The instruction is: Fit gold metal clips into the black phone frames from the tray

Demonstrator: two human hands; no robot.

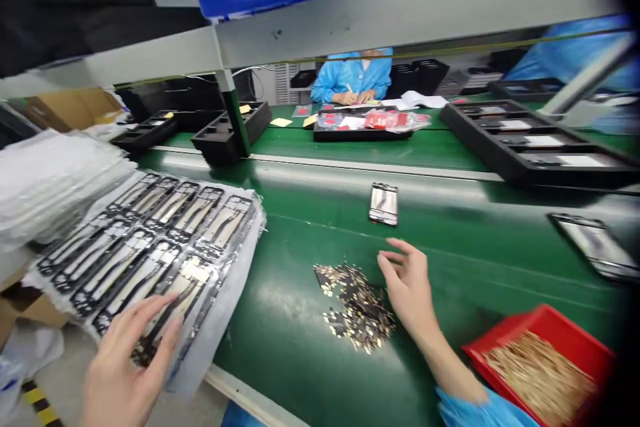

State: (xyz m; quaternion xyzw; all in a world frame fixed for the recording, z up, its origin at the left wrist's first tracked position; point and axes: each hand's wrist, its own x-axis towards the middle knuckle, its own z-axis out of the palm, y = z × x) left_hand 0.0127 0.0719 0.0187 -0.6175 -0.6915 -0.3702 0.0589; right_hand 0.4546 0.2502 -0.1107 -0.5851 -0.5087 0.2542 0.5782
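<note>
The left hand (125, 363) was open and flat, its fingers spread on the near end of the black frames (150, 247) in their clear tray (237, 267); it gripped nothing; the right hand (407, 290) reached out over the green belt (310, 240), open too, fingers a little bent, just beside the pile of tiny gold bits (355, 310); a shiny phone part (383, 203) lay farther off; a red box (505, 328) sat near the right arm.
</note>
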